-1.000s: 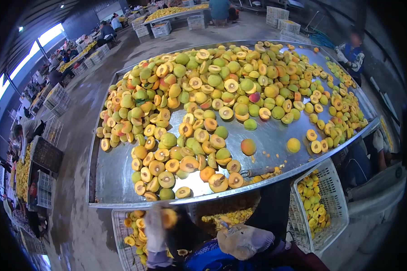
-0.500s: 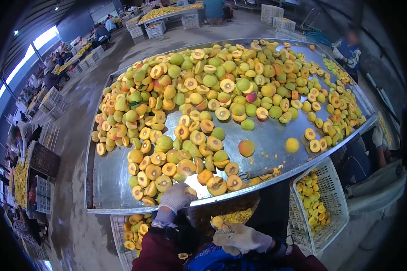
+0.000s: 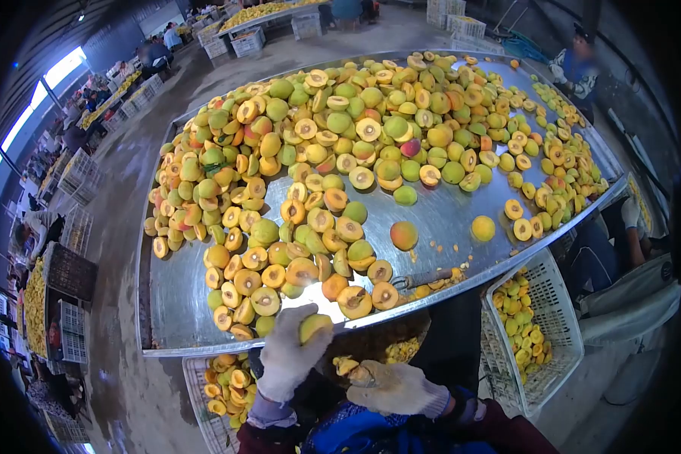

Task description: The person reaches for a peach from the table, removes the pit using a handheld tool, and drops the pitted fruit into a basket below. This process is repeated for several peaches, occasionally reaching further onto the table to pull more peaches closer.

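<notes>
The left hand point(image 3: 291, 356), gloved, curls its fingers around a green-yellow peach point(image 3: 315, 328) — just beside the near edge of the metal table point(image 3: 178, 303). The gloved right hand point(image 3: 398, 389) is partly closed near a small yellow piece point(image 3: 346, 366); its exact grip is unclear. Whole and halved peaches point(image 3: 301, 272) lie heaped on the table — a metal-ended tool point(image 3: 424, 278) among the nearest.

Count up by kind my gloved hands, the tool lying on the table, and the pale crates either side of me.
Gloved hands: 2, left hand and right hand
Tool: 1
Pale crates: 2, left crate and right crate
Total: 5
</notes>
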`<state>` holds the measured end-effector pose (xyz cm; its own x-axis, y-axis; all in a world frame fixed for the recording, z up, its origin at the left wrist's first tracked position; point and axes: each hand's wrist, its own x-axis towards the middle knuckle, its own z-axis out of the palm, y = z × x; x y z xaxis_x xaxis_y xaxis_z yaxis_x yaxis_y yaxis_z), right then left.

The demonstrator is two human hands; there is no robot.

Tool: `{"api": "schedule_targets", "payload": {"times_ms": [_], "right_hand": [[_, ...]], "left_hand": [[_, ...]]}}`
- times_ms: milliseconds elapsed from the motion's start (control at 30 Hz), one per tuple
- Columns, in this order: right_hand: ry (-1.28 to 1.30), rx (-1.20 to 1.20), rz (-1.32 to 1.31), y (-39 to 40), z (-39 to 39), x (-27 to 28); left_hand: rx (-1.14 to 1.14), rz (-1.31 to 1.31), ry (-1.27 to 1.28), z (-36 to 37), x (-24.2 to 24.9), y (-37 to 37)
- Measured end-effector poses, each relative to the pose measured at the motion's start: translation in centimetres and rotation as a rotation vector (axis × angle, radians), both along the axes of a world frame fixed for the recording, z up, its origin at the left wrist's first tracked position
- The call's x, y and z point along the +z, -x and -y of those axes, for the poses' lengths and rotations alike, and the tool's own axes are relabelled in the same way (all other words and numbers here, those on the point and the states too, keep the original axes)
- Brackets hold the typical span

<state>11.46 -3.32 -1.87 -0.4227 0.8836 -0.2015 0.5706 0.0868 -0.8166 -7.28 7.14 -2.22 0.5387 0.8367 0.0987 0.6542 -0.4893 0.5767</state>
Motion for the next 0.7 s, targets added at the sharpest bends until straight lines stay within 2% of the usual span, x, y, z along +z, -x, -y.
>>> {"api": "schedule_targets", "payload": {"times_ms": [67, 100, 167, 200, 233, 267, 300, 333, 433, 500, 567, 600, 667, 700], "right_hand": [[0.254, -0.057, -0.084, -0.2, 0.1, 1.0], [0.258, -0.06, -0.084, -0.1, 0.2, 1.3], [0.171, -0.058, -0.09, 0.0, 0.0, 1.8], [0.17, -0.058, -0.092, 0.1, 0.0, 1.3], [-0.1, 0.01, -0.007, 0.1, 0.3, 0.5], [-0.371, 0.079, 0.081, 0.1, 0.5, -0.2], [-0.371, 0.077, 0.082, 0.1, 1.0, -0.6], [-0.385, 0.044, 0.141, 0.2, 1.6, -1.0], [-0.462, 0.026, 0.218, 0.3, 1.5, -1.5], [-0.516, 0.025, 0.237, 0.4, 1.5, -1.5], [-0.347, -0.072, 0.057, 0.3, 1.7, -1.0], [-0.347, -0.071, 0.058, 0.2, 1.1, 0.5], [0.43, -0.16, -0.043, -0.2, -0.5, 3.8], [0.431, -0.158, -0.046, -0.2, -0.5, 3.6]], "left_hand": [[0.406, 0.637, 0.643, 0.5, -0.9, 0.1], [0.405, 0.636, 0.647, 1.0, -0.6, 0.0], [0.333, 1.146, 0.839, 2.0, 0.6, -1.0], [0.326, 1.212, 0.797, 2.5, 0.6, -1.5], [0.327, 1.21, 0.798, 2.7, 0.6, -1.5], [0.175, 0.867, 0.364, 2.8, 0.6, -1.6], [0.024, 0.506, -0.055, 2.9, 0.6, -1.7], [0.021, 0.506, -0.052, 3.0, 0.6, -2.0], [0.083, 0.066, -0.186, 3.1, 0.5, -3.0], [0.134, 0.086, -0.128, 3.5, 0.2, -3.0], [0.356, 0.681, 0.651, 3.1, -0.6, -2.7], [0.178, 0.778, 0.691, 2.4, -1.7, -1.9], [0.175, 0.868, 0.732, 3.2, -1.6, -1.8], [0.175, 0.956, 0.777, 3.6, -1.1, -1.8]]}}
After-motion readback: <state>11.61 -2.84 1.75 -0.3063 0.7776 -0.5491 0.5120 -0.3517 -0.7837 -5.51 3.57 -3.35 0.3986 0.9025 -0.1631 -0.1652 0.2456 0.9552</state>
